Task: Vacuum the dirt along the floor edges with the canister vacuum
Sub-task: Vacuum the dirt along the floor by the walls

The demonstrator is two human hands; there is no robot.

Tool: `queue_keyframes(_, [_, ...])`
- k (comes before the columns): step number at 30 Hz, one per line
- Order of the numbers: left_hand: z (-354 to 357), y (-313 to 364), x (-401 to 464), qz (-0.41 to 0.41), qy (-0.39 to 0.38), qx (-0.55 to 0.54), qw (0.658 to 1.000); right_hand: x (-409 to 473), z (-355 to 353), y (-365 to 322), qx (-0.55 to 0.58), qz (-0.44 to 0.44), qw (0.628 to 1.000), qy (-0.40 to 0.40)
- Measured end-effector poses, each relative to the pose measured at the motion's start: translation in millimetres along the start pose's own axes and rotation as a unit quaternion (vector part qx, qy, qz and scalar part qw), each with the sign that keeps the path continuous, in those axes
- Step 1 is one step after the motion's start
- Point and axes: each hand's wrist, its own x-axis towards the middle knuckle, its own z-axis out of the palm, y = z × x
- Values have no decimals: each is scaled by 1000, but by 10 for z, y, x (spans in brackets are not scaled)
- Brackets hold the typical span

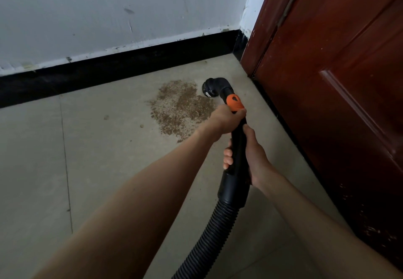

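Note:
A patch of brown dirt (182, 106) lies on the beige tiled floor near the corner, a little out from the black skirting. The black vacuum wand (238, 139) has an orange collar (235, 102) and a bent nozzle (214, 87) that points down at the right edge of the dirt. My left hand (226, 118) grips the wand just below the orange collar. My right hand (254, 154) grips the wand lower down, above the cuff where the ribbed black hose (209, 235) joins. The canister is out of view.
A white wall with a black skirting board (109, 73) runs along the far floor edge. A dark red wooden door (338, 82) stands close on the right, its bottom edge beside the wand. Bare tiles (43, 169) stretch to the left.

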Motion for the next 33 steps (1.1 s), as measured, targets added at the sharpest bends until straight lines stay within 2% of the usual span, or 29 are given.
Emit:
queue_keyframes(4, [258,9,-135,14,-49,22,998,-172,-244,115,-11,-11,999,38])
queue_keyframes(10, [573,-11,-286,29,-73,45,996,-395,-445,231,-11,-25,998,62])
queue_keyframes(21, [38,-165,-225,2,17,-41,999,-194,50,207,16,15,1000,16])
queue_keyframes(33, [212,-241,-289,-2,-42,-32,999,-360,-162,323,-1,5,999,39])
